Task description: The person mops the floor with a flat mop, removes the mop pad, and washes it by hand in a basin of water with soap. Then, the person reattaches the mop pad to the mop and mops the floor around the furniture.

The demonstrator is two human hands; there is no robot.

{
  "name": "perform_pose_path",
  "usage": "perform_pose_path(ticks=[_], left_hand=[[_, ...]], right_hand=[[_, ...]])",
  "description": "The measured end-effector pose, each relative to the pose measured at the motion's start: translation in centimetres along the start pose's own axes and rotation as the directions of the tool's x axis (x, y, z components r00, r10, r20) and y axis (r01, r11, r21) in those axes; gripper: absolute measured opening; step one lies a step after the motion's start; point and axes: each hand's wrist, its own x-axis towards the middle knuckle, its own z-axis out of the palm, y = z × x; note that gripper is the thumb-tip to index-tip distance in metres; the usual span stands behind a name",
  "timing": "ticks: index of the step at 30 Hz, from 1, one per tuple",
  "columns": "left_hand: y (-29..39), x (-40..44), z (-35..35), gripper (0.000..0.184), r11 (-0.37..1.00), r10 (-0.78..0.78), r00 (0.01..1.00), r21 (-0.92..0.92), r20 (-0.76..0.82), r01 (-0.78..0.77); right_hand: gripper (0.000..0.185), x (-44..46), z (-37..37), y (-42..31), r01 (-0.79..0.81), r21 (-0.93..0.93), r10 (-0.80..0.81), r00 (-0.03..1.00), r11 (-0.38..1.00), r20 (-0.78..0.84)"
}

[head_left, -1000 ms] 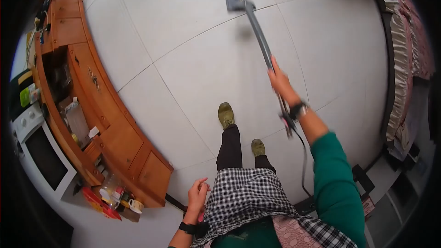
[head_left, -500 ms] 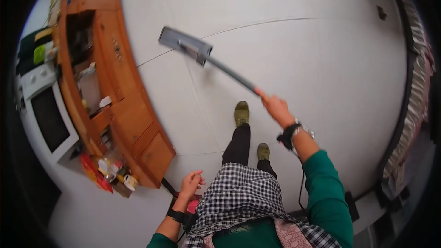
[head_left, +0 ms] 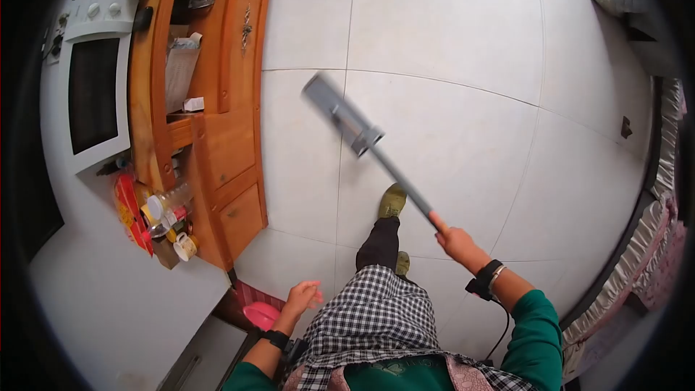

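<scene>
A flat grey mop head [head_left: 342,114] lies on the pale tiled floor, slightly blurred, ahead of the green shoe [head_left: 393,201]. Its grey pole [head_left: 402,183] slants down to the right into my right hand [head_left: 461,246], which is wrapped round it with the index finger stretched along the pole. Beside the checked apron [head_left: 373,311], my left hand [head_left: 302,297] hangs in the air with its fingers loosely bent and apart, holding nothing. The nearest thing to it is a pink basin [head_left: 262,315] at the lower left.
An orange wooden cabinet [head_left: 235,152] with an open shelf runs along the left. Next to it are a white microwave [head_left: 94,94] and a cluster of jars, a cup [head_left: 186,247] and a red packet [head_left: 129,210]. Ruffled fabric [head_left: 615,279] hangs at the right.
The mop head has swung from the far top over to the left and nearer the feet, with my right hand moving lower. The view has turned, and the pink basin now shows more fully.
</scene>
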Motion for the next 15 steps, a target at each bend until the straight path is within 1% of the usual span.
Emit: perform_pose_path(ticks=[2, 3, 4, 5, 6, 7, 8, 9, 10, 11, 12, 14, 15], left_hand=[[0.1, 0.2, -0.5, 0.026, 0.999, -0.034, 0.996, 0.008, -0.087, 0.035], [-1.5, 1.1, -1.6, 0.025, 0.997, 0.08, 0.994, -0.003, -0.068, -0.08], [-1.0, 0.7, -1.7, 0.024, 0.992, 0.094, 0.991, -0.077, -0.094, -0.101], [-1.6, 1.2, -2.4, 0.024, 0.983, 0.153, 0.985, -0.084, -0.08, -0.16], [-1.8, 1.8, -3.1, 0.025, 0.987, 0.134, 0.988, -0.074, -0.073, -0.139], [-1.0, 1.7, -3.2, 0.022, 0.992, 0.072, 0.993, -0.095, -0.089, -0.081], [0.3, -0.3, -3.1, 0.031, 0.995, 0.083, 0.993, -0.053, -0.085, -0.088], [1.1, -1.9, -3.3, 0.041, 0.997, 0.079, 0.993, -0.017, -0.091, -0.081], [1.2, -1.3, -4.0, 0.04, 0.999, 0.026, 0.996, -0.041, -0.087, -0.03], [2.7, -1.1, -4.1, 0.039, 0.997, -0.024, 0.996, -0.069, -0.087, 0.018], [4.1, -0.9, -4.0, 0.039, 0.998, 0.015, 0.996, -0.058, -0.084, -0.02], [7.6, -3.3, -2.5, 0.037, 0.999, -0.018, 0.991, -0.04, -0.131, 0.013], [9.3, -3.6, -1.8, 0.037, 1.0, 0.004, 0.991, -0.03, -0.131, -0.008]], right_hand=[[0.056, 0.5, -0.4, -1.3, 0.058, -0.142, -0.055, 0.998, 0.988, 0.027], [0.055, 1.3, -1.8, -2.4, 0.072, -0.152, -0.066, 0.997, 0.986, 0.042], [0.055, 2.5, -2.5, -3.0, 0.082, -0.175, -0.074, 0.996, 0.981, 0.055], [0.054, 3.5, -3.0, -3.1, 0.103, -0.27, -0.1, 0.995, 0.957, 0.025], [0.053, 4.0, -3.9, -3.2, 0.118, -0.308, -0.131, 0.991, 0.944, -0.022], [0.052, 4.5, -5.5, -3.1, 0.13, -0.348, -0.162, 0.985, 0.928, -0.064], [0.052, 4.5, -7.6, -2.9, 0.093, -0.352, -0.146, 0.981, 0.931, -0.126], [0.051, 4.1, -9.3, -2.9, 0.059, -0.346, -0.108, 0.986, 0.936, -0.126], [0.051, 3.9, -11.1, -3.0, 0.032, -0.343, -0.078, 0.989, 0.939, -0.122], [0.051, 3.6, -12.9, -2.6, 0.02, -0.347, -0.082, 0.983, 0.938, -0.163], [0.05, 3.0, -14.7, -1.7, -0.012, -0.338, -0.064, 0.975, 0.941, -0.212], [0.047, 2.1, -17.7, 0.4, -0.085, -0.321, -0.02, 0.95, 0.943, -0.312], [0.047, 1.6, -19.0, 1.6, -0.095, -0.285, -0.037, 0.903, 0.954, -0.428]])
